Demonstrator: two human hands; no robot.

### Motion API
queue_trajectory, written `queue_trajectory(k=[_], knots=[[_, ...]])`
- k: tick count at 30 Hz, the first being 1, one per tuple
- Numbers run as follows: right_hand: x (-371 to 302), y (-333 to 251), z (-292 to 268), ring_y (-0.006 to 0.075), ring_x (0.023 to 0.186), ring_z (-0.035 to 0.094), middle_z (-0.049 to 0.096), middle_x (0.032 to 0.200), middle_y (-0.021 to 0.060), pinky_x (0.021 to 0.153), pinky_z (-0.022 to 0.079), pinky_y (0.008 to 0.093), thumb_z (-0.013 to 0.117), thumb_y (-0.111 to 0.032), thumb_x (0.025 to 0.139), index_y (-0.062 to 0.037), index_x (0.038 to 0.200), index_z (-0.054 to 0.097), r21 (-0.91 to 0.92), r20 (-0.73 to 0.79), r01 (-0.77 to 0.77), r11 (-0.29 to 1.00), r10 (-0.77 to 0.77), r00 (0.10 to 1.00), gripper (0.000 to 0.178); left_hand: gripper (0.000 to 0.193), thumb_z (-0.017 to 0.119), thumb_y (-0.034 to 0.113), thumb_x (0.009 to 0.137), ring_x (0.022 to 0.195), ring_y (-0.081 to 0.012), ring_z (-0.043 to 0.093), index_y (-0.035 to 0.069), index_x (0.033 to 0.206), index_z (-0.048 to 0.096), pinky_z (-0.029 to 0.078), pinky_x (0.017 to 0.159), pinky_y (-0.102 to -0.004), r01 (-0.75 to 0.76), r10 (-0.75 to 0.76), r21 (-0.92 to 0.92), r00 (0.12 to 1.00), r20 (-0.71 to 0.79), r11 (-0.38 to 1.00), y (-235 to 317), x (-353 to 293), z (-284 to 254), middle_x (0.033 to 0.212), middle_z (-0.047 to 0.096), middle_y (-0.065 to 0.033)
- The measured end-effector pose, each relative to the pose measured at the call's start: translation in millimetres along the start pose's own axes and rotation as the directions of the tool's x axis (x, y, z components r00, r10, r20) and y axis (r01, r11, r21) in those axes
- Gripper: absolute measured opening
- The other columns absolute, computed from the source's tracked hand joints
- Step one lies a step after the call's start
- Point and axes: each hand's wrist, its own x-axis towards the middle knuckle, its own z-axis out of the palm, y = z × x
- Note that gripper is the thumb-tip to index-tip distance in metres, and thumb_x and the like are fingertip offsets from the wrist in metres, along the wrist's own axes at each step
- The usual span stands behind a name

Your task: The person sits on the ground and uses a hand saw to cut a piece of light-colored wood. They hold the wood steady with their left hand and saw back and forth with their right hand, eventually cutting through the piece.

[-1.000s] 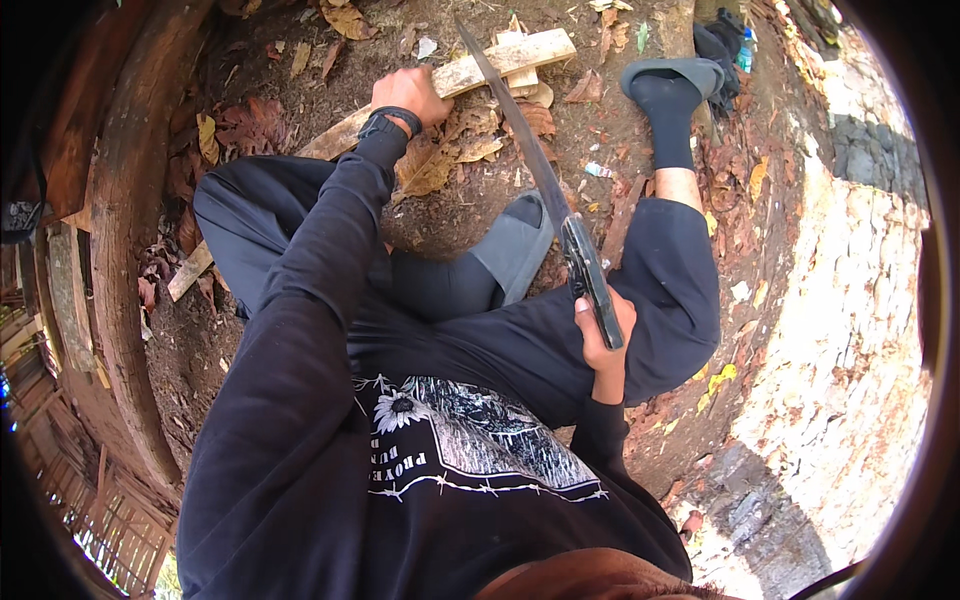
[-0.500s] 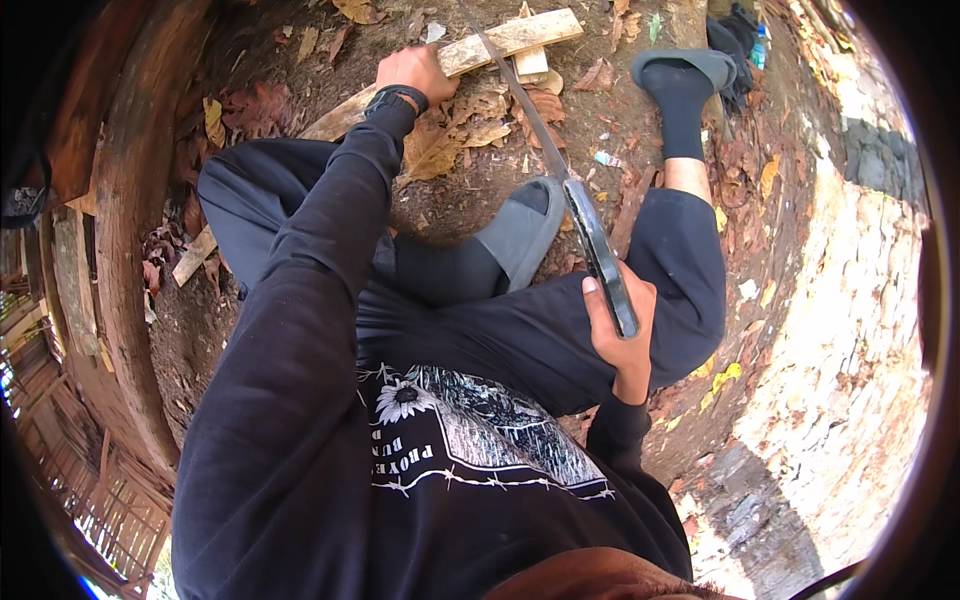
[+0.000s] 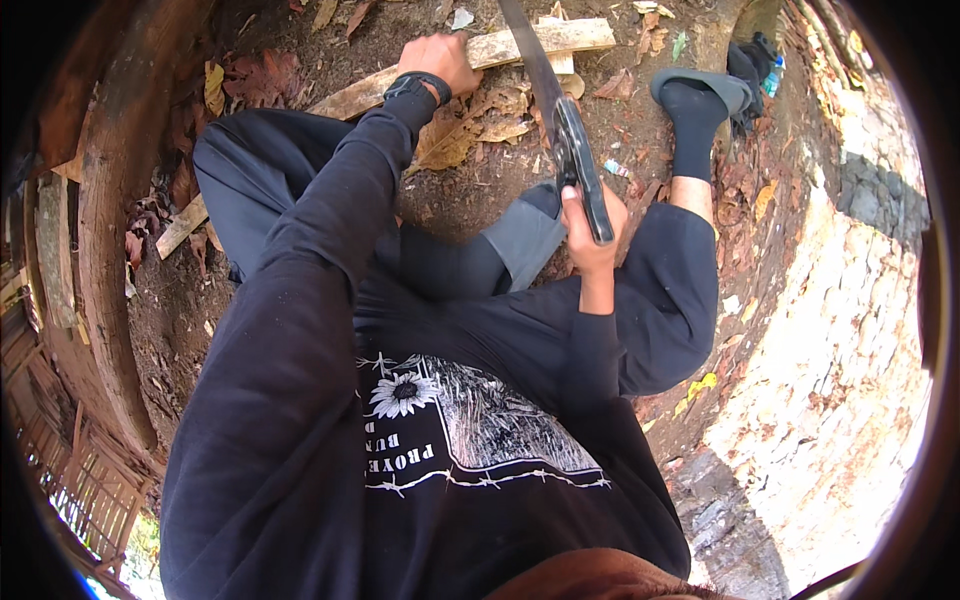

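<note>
Dirt ground [image 3: 470, 200] under us, leaf-strewn; our left hand [image 3: 445, 62] gripped the wooden plank [image 3: 520, 45], right hand [image 3: 590, 235] clenched the machete [image 3: 575, 150], raised higher than before.

The tip of the machete blade [image 3: 530, 60] ran off the top edge. The right hand [image 3: 590, 230] covered the lower part of the black handle [image 3: 585, 180]. The left hand [image 3: 445, 62] hid the middle of the split wooden plank [image 3: 530, 42]. A dark bundle [image 3: 752, 72] beside the sandal [image 3: 705, 88] was too small to identify.
</note>
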Motion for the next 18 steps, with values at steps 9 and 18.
queue_trajectory(k=[9,18], knots=[[-92,-45,-60,0.0157,0.057,0.057,0.059,0.068,0.0077,0.06,0.045,0.0324,0.076,-0.005,0.096,0.0032,0.094,0.069,-0.168,0.043,-0.1,0.981,0.109,0.993,0.011,0.059,0.08,0.055,0.086,0.102,-0.0361,0.081,0.013,0.128,0.078,0.066,0.093,-0.0489,0.022,-0.022,0.015,1.0,-0.015,1.0,-3,-1,6,0.11,0.083,-0.0195],[-29,-31,-21,0.0141,0.057,0.053,0.055,0.066,0.008,0.057,0.043,0.0348,0.078,-0.005,0.095,-0.0002,0.086,0.065,-0.113,0.052,0.085,0.99,-0.079,0.995,0.016,0.058,0.08,0.05,0.085,0.095,-0.0362,0.082,0.011,0.128,0.078,0.067,0.088,-0.0485,0.009,-0.006,-0.027,0.996,0.093,1.0,7,-9,7,0.103,0.083,-0.0218]])
